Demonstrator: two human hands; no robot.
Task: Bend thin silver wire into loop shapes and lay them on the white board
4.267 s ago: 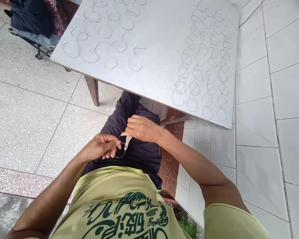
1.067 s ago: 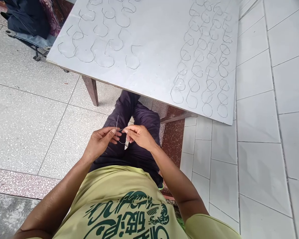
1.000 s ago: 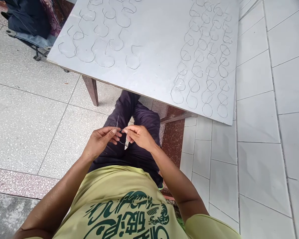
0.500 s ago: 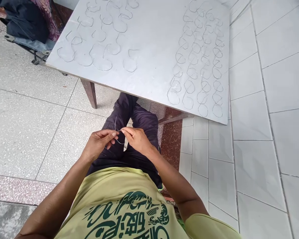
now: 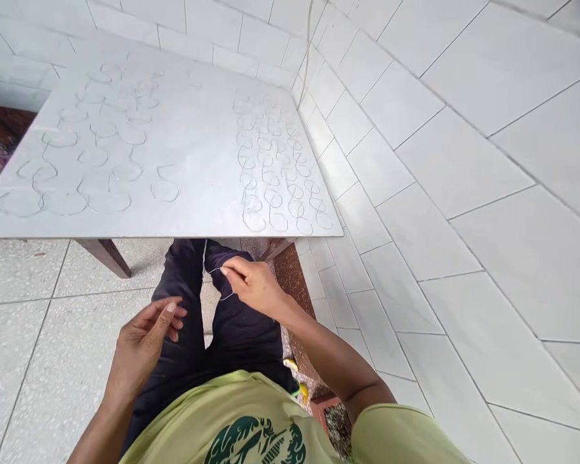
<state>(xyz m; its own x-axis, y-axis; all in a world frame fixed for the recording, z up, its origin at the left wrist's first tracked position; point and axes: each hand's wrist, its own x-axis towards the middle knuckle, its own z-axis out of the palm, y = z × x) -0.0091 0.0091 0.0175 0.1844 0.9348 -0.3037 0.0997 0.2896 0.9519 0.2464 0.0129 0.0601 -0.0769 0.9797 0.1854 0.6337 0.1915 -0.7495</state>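
My right hand (image 5: 254,287) pinches a thin, curved wire (image 5: 226,297) between thumb and fingers, over my dark trousers. One end of the wire reaches left of the fingertips and another part curves below them; the rest is behind the hand. Lower and to the left, my left hand (image 5: 145,338) is held in the air with loosely curled fingers, slightly apart, and nothing visible in them. It does not touch the wire. On the white table (image 5: 198,212) ahead lie many S-shaped wire pieces (image 5: 167,187) at the left, and tight rows of wire figures (image 5: 273,180) at the right.
The table's front edge runs just beyond my hands, above my knees. A white tiled wall (image 5: 415,193) rises along the right side, with a cable (image 5: 308,58) in the far corner. A wooden table leg (image 5: 106,256) stands at the left on the speckled floor (image 5: 19,309).
My left hand has let go of the wire and drawn back down and to the left. The wire stays in my right hand. The view has turned right and upward.
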